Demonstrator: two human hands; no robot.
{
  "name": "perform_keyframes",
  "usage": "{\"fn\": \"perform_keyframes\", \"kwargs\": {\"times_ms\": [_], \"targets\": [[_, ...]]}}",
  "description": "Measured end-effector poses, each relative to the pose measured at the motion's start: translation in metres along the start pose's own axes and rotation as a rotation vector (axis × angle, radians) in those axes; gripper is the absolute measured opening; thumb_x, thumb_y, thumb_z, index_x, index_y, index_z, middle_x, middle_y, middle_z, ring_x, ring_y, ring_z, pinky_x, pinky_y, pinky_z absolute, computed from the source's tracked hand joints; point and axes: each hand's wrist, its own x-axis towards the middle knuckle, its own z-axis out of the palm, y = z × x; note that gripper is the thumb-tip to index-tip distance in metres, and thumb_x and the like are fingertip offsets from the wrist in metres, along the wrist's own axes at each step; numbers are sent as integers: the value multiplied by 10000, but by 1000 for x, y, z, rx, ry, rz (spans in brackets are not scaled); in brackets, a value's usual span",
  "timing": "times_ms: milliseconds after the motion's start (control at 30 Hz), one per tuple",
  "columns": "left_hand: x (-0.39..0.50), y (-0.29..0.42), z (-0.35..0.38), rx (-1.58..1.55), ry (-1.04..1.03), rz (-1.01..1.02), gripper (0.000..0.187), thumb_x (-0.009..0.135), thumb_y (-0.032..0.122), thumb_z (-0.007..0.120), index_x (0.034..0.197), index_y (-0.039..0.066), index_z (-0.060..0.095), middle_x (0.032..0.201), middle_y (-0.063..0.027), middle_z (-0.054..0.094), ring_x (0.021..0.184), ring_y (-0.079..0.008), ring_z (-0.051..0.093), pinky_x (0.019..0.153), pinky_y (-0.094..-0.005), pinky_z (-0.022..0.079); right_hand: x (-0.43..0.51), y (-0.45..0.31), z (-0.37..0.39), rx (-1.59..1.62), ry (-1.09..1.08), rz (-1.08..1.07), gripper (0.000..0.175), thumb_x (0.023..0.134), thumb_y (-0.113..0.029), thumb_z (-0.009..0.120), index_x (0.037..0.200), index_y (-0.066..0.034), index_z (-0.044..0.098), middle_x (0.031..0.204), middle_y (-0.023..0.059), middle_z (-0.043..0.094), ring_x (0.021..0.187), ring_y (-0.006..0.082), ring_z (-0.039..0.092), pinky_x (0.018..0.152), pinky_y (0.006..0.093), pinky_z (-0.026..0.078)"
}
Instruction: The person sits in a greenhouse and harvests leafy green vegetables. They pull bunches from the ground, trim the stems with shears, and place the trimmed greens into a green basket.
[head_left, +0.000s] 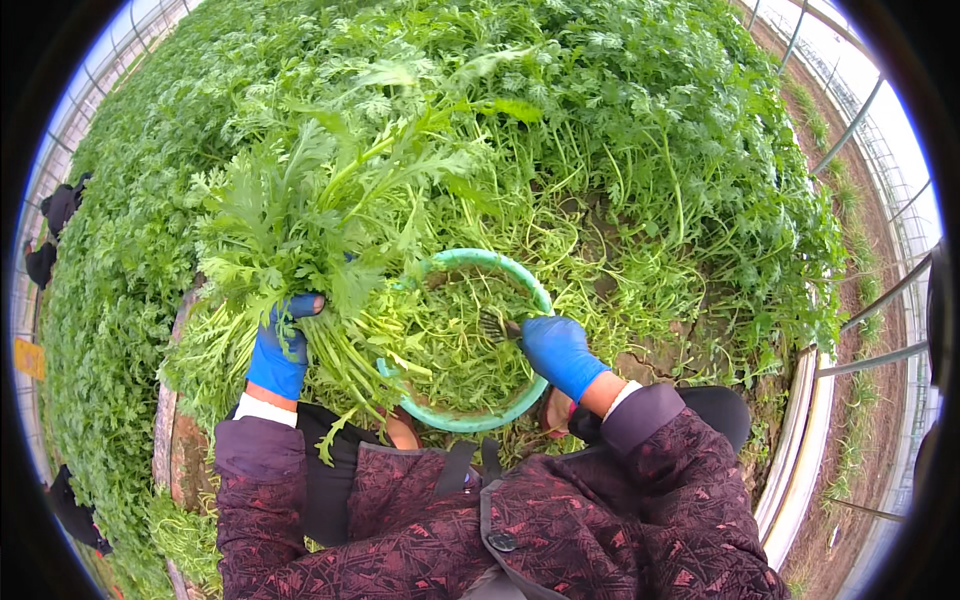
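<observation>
My left hand (281, 346), in a blue glove torn at the thumb, is closed around a large bunch of leafy greens (337, 217) that look like crown daisy. Their cut stems hang down to the right, partly over the basin's left side. A round turquoise plastic basin (495, 426) stands in front of my body, filled with green trimmings (480, 367). At its right rim, my blue-gloved right hand (559, 351) grips a small tool with dark tines (495, 326), which points left over the trimmings. Its handle is hidden in my fist.
Dense standing greens (600, 75) spread ahead and to both sides. Loose stems (570, 255) lie on the soil beyond the basin. Pale rails (799, 450) border the bed on the right, beside greenhouse hoops (855, 127). People in dark clothes (71, 510) are at the far left edge.
</observation>
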Motion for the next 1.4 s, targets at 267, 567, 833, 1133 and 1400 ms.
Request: {"fn": "perform_keyframes", "kwargs": {"times_ms": [267, 567, 833, 1133, 1400], "targets": [[23, 42, 34, -493, 65, -436, 160, 728, 102, 690, 850, -1, 703, 864, -93, 694, 827, -206, 652, 803, -338, 513, -17, 24, -75, 819, 3, 14, 372, 936, -396, 539, 949, -46, 664, 801, 62, 680, 639, 185, 604, 577, 337, 471], [38, 36, 34, -473, -107, -195, 313, 663, 130, 689, 941, -12, 670, 933, -162, 684, 866, -277, 660, 824, -400, 532, 24, -36, -53, 1563, -136, -291, 376, 967, -366, 521, 983, -16, 656, 775, 38, 654, 632, 119, 539, 583, 272, 451], [44, 22, -4, -915, -22, -190, 524, 888, 389, 522, 1265, 26, 506, 1180, -158, 603, 1035, -318, 605, 928, -444, 488, 13, 30, 24, 1018, -148, 216, 531, 907, -521, 538, 899, -10, 684, 763, 111, 673, 665, 207, 634, 651, 346, 501], [42, 14, 19, -924, -1, -307, 525, 842, 353, 525, 1252, 24, 522, 1184, -159, 604, 1043, -317, 603, 925, -444, 489, 22, -48, -43, 1389, 115, -368, 399, 967, -365, 527, 920, 9, 655, 697, 23, 617, 623, 93, 479, 571, 261, 423], [41, 29, 25, -895, -1, -360, 497, 802, 301, 550, 1210, 17, 553, 1158, -154, 617, 1026, -306, 611, 913, -431, 497, 31, 23, 36, 955, -129, 415, 603, 880, -582, 549, 867, 8, 672, 667, 106, 635, 601, 223, 604, 592, 358, 474]]}}
